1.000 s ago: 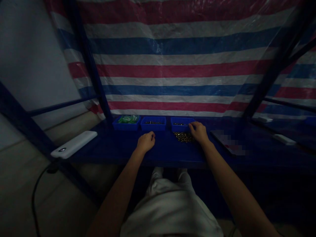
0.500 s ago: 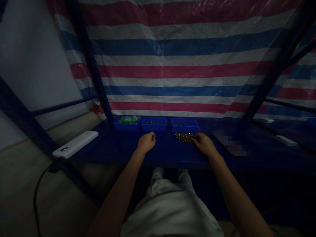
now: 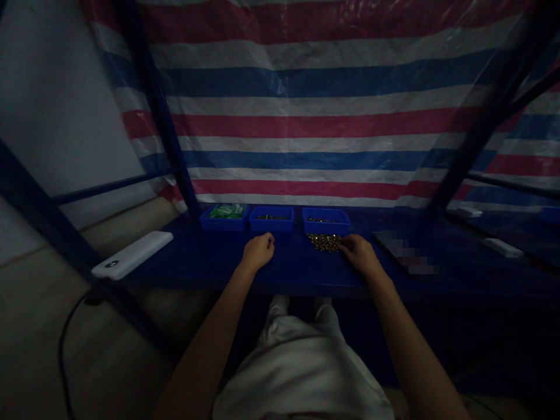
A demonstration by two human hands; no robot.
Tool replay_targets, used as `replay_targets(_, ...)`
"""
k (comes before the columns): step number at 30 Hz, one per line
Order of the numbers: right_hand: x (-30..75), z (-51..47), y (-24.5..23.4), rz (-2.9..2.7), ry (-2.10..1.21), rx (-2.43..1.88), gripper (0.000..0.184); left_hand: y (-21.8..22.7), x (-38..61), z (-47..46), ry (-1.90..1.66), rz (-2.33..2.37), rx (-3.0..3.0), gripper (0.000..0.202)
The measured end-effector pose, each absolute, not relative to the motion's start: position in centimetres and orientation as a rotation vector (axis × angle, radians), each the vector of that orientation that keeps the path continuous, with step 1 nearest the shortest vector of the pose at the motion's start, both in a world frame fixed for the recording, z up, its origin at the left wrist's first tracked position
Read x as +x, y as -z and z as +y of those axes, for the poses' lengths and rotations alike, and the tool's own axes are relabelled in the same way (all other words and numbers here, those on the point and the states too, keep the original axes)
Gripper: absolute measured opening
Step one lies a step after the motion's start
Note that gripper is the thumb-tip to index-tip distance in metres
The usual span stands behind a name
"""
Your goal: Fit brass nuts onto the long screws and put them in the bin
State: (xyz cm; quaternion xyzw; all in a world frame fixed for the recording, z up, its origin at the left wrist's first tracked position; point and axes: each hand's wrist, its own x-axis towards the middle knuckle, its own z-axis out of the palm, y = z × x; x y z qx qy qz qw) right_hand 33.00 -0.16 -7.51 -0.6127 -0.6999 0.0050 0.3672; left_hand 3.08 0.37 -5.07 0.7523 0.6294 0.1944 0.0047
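Note:
A pile of small brass-coloured parts (image 3: 324, 242) lies on the dark blue shelf (image 3: 210, 265). My right hand (image 3: 360, 254) rests just right of the pile, fingers curled, fingertips touching its edge. My left hand (image 3: 259, 251) rests on the shelf left of the pile, curled into a loose fist; what it holds, if anything, is hidden. Behind them stand three blue trays: the left tray (image 3: 225, 216) holds green pieces, the middle tray (image 3: 271, 218) and the right tray (image 3: 326, 220) hold small dark parts.
A white flat device (image 3: 131, 254) lies at the shelf's left edge, with a cable below it. A dark flat slab (image 3: 405, 252) lies to the right. Blue frame posts (image 3: 157, 111) rise at both sides. A striped tarpaulin (image 3: 306, 105) closes the back.
My right hand drew back from the right tray's rim to the near right side of the pile. The left hand stayed put.

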Motion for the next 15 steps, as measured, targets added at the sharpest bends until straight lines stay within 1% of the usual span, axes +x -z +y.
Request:
replay_targets(5, 33.4, -0.4, 7.7, -1.740, 0.004, -1.593, 0.018, 5.2, 3.1, 0.4, -0.618, 1.971, 2.351, 0.022)
replay_targets(10, 33.7, -0.8, 7.7, -1.747, 0.066, -1.628, 0.016, 5.1, 3.2, 0.3, -0.621, 1.954, 2.362, 0.020)
replay_targets(15, 34.1, -0.6, 8.0, -1.770, 0.091, -1.644, 0.019, 4.8, 3.4, 0.1, -0.607, 1.978, 2.312, 0.020)
